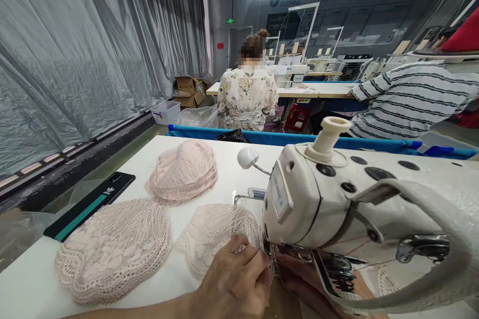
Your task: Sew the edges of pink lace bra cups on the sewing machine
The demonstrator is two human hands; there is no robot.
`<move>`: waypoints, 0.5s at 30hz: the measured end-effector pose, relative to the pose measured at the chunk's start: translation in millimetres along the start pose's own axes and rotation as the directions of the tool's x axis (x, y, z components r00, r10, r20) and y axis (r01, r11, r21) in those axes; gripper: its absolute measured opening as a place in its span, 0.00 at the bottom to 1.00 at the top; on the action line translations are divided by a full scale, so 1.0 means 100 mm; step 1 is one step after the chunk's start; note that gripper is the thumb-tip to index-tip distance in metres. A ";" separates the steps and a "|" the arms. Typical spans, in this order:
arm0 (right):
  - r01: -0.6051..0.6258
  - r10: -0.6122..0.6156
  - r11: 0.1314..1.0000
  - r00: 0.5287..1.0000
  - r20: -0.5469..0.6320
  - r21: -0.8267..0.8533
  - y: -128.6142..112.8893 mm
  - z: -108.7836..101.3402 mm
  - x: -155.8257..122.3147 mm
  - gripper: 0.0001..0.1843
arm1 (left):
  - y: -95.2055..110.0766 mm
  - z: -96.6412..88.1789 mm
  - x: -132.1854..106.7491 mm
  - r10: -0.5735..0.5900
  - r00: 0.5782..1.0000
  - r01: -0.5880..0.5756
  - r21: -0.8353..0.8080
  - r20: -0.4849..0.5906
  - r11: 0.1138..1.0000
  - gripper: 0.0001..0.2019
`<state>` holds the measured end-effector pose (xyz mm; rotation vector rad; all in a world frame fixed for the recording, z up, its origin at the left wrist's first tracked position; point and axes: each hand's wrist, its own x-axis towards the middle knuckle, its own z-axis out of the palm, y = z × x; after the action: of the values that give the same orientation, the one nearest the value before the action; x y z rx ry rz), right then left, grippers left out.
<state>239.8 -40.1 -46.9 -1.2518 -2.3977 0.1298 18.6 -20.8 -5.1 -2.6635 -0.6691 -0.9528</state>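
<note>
Lace piece [215, 232] flat by table [224, 164] near edge, touching sewing machine [318, 199] head | left hand [235, 281] fingers curled, pinching its right border | right hand [299, 279] under machine head, grip cannot tell | lace stack [112, 249] just left | phone [90, 204] at left edge

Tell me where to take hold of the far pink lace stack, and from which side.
Likely at its bottom rim on the left, fingers slid flat under the far pink lace stack. It is a loose domed pile, so a top pinch would lift one layer; the sewing machine crowds its right.
</note>
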 end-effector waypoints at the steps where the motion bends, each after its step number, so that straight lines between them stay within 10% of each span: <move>1: -0.006 0.006 1.000 1.000 -0.002 0.014 0.00 -0.01 -0.01 0.19 | 0.00 0.00 0.00 -0.003 1.000 0.003 -0.001 -0.006 1.000 0.15; 15: -0.072 0.073 0.997 0.996 -0.057 0.014 -0.10 -0.07 0.00 0.17 | 0.00 0.00 -0.03 -0.007 0.998 0.007 0.002 0.069 1.000 0.12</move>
<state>235.1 -46.4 -37.4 -1.3199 -2.3005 0.1278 16.4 -21.6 -7.5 -2.7048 -0.6942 -0.8651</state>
